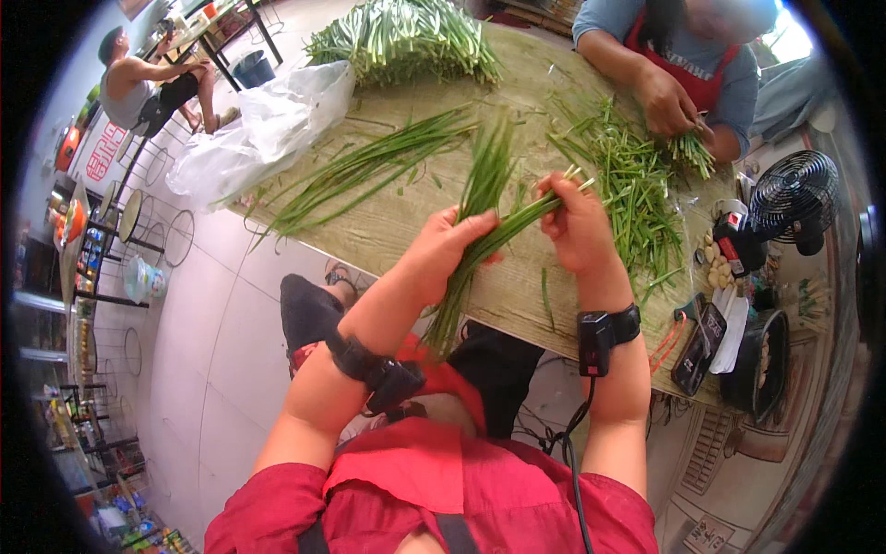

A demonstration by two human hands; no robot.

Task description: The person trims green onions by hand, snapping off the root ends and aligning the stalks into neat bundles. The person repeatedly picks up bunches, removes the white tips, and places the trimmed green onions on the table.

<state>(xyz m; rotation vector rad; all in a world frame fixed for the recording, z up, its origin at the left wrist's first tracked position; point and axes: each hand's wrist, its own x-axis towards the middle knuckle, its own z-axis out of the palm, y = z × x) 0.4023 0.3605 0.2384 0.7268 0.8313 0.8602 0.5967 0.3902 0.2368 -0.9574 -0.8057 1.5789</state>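
My left hand [448, 242] is closed around a bunch of garlic chives [490, 166]. The leafy ends stick up past the thumb and hang down below the fist toward my lap. With its fingertips, my right hand [576, 218] pinches the pale stem ends of several chives that run across from the left hand. Left of my hands, a loose row of long chives [367, 166] lies on the wood-grain table [387, 242]. Beyond my right hand spreads a pile of short green chive pieces [633, 190].
A large stack of chives [405, 41] and a white plastic bag [270, 131] lie at the far left. Across the table a co-worker's hands [668, 104] hold chives. On the right are a black fan [792, 197], garlic cloves [718, 266], a phone [699, 346] and a black bin [758, 360].
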